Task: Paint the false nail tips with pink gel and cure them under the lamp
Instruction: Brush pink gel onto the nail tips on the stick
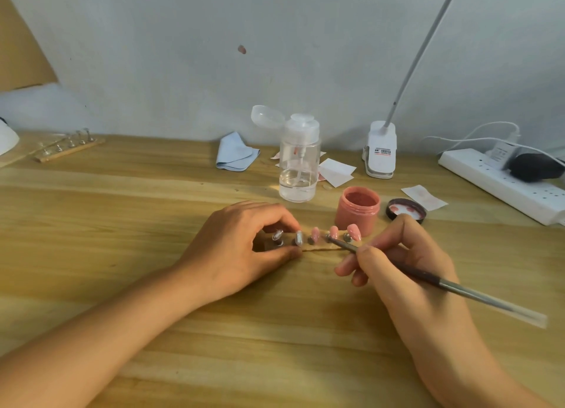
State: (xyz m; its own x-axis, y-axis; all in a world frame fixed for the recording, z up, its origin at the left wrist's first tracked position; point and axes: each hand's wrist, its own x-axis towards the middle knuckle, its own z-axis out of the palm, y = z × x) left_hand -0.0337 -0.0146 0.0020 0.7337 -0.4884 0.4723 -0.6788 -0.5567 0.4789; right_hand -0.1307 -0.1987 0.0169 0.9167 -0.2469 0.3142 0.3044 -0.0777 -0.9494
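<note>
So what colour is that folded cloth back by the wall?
Light blue. The head view, the only one, shows the cloth plainly, lying just left of the clear pump bottle.

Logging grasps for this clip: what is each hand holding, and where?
Left hand pinches the wooden nail-tip strip at its left end; right hand grips the thin dark-handled brush near its bristle end.

Left hand [241, 248] pinches the nail strip [324, 249]; right hand [406, 267], fingers [394, 235] curled, grips the brush [428, 277]

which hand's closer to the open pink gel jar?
Right. The right hand, holding the brush, sits right of and in front of the pink gel jar; the left hand pinches the left end of the wooden strip, farther left.
</note>
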